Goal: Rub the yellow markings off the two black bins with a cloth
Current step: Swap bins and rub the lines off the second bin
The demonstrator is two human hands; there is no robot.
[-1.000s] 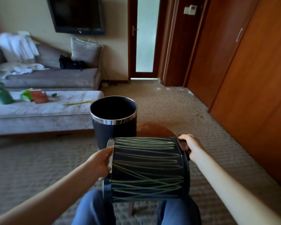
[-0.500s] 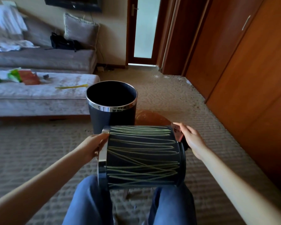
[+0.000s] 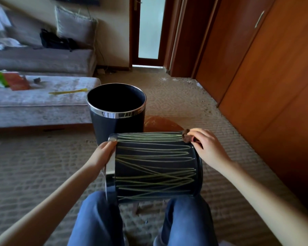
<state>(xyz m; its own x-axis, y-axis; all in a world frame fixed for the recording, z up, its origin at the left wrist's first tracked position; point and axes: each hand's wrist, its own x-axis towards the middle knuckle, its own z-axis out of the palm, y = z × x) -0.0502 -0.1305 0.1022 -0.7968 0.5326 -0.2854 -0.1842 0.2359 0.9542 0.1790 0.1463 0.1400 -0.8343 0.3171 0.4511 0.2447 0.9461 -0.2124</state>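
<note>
A black bin (image 3: 155, 167) lies on its side across my knees, its wall covered with yellow streaks. My left hand (image 3: 103, 153) grips its chrome rim at the left end. My right hand (image 3: 205, 148) pinches a small brown cloth (image 3: 186, 136) against the bin's upper right edge, near its base. A second black bin (image 3: 116, 110) with a chrome rim stands upright on the carpet just beyond; the side facing me shows no markings.
A low grey ottoman (image 3: 39, 102) with a yellow strip and packets sits at left, a grey sofa (image 3: 43, 57) behind it. Wooden wardrobe doors (image 3: 265, 68) line the right. A brown round surface (image 3: 158, 123) lies behind the held bin. Carpet all around.
My right hand has come from the bin's base end up onto its upper edge with the brown cloth. The view has tilted further down. My left hand keeps its hold on the rim.
</note>
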